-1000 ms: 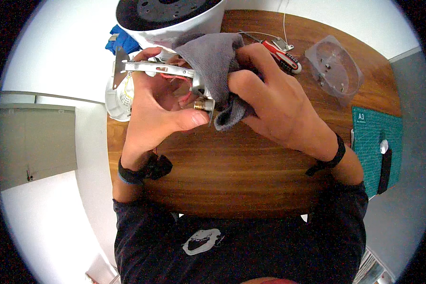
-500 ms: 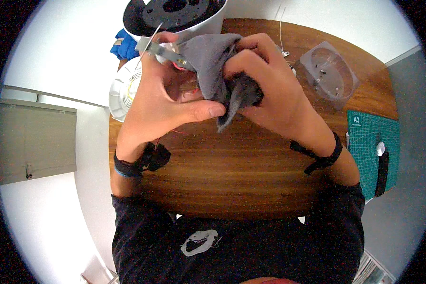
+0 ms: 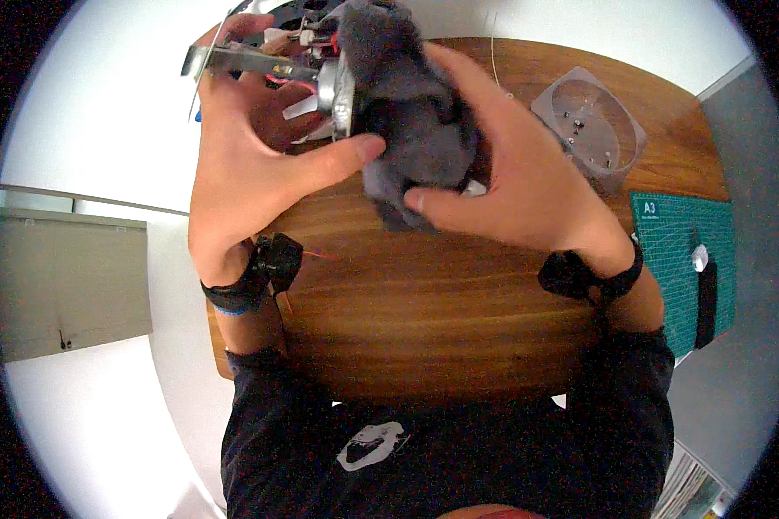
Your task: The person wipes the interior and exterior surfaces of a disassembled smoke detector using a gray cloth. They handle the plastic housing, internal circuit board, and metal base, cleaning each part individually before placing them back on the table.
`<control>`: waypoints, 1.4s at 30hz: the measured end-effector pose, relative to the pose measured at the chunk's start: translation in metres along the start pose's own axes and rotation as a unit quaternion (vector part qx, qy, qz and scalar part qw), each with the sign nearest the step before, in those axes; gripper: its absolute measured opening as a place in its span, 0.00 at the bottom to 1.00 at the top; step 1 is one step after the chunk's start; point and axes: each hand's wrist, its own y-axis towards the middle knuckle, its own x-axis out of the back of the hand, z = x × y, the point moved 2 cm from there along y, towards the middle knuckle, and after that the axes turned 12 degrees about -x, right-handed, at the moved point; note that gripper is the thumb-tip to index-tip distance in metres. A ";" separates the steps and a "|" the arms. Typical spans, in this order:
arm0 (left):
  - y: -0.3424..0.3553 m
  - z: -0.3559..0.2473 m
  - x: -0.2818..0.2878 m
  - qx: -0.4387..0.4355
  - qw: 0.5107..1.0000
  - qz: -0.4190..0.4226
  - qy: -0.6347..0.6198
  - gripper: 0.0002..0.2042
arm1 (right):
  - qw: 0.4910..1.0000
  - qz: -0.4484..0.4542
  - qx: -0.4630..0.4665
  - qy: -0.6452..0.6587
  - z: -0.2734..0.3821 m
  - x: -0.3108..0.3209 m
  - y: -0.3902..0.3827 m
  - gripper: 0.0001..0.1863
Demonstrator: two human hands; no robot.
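Observation:
My left hand is closed around a metal assembly with a flat bracket, a round rim and red wires. Its thumb reaches across to the rim, against a dark grey cloth. The cloth is bunched on the right side of the assembly. My right hand grips this cloth from the right, its thumb along the lower edge and the other fingers mostly hidden behind. Both hands are raised over the far part of the table. The cloth covers the face of the assembly.
A clear plastic box with several small screws lies at the back right of the wooden table. Right of it is a green cutting mat bearing a black strip and a small white piece. A dark container stands behind my hands.
Both hands have spread farther apart, with the left moving left and away from me. The assembly has turned and shows more of its bracket and rim; the cloth is bunched larger.

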 end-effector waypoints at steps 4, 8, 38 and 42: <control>-0.002 0.000 0.002 -0.010 0.999 0.017 -0.029 0.57 | 0.997 -0.056 0.038 -0.043 -0.009 -0.016 -0.002 0.49; -0.007 0.001 0.001 0.000 0.998 0.043 -0.041 0.54 | 0.998 -0.034 -0.044 -0.017 -0.007 -0.010 0.003 0.41; -0.021 0.015 -0.012 -0.064 0.997 0.040 0.019 0.57 | 0.968 -0.100 -0.173 0.154 -0.028 -0.010 -0.005 0.39; -0.023 0.013 -0.010 -0.073 0.993 0.065 0.064 0.58 | 0.943 -0.076 -0.236 0.223 -0.038 -0.003 0.001 0.37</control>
